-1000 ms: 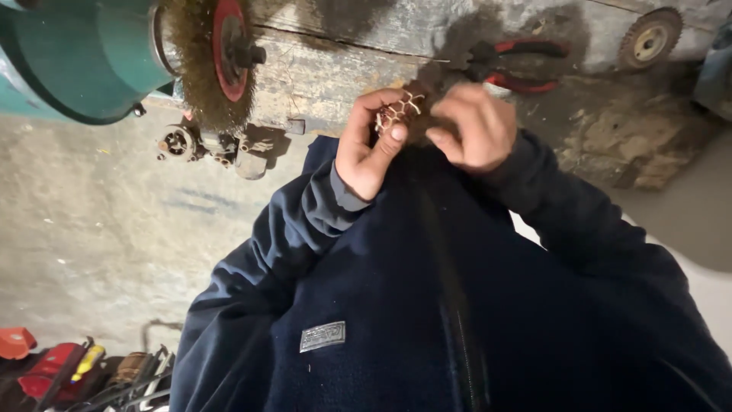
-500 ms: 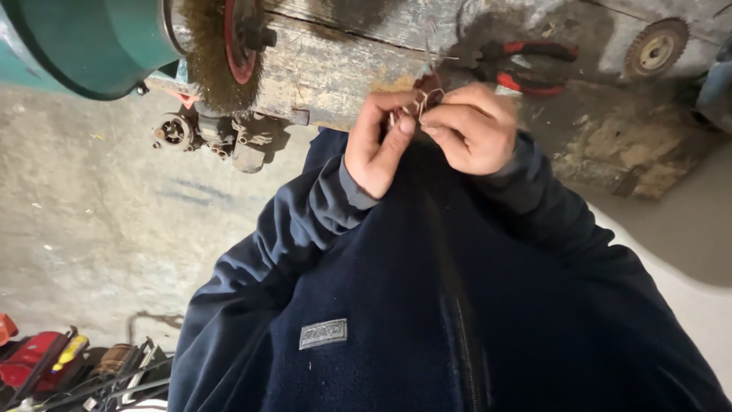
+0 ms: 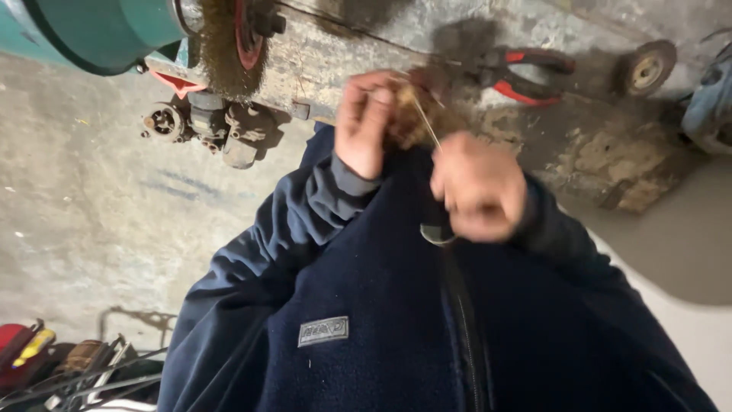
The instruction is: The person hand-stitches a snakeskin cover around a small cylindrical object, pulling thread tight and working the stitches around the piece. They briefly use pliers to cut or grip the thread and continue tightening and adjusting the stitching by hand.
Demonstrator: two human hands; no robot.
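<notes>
Two bare hands, the left hand [image 3: 366,122] at eleven o'clock of the right hand [image 3: 479,187], share one thin strand of bare wire [image 3: 427,126], its far end a blur. On the stained grey worktop [image 3: 564,145] lies one pair of red-and-black-handled pliers [image 3: 518,72], with one small round grinding disc [image 3: 646,69] at three o'clock. One teal bench grinder [image 3: 91,30] carries one bristly wire brush wheel [image 3: 225,46]. One cluster of grey metal parts [image 3: 202,130] sits on the floor.

Red-handled pliers [image 3: 526,72], wire brush wheel [image 3: 229,42], green grinder [image 3: 99,30]
</notes>
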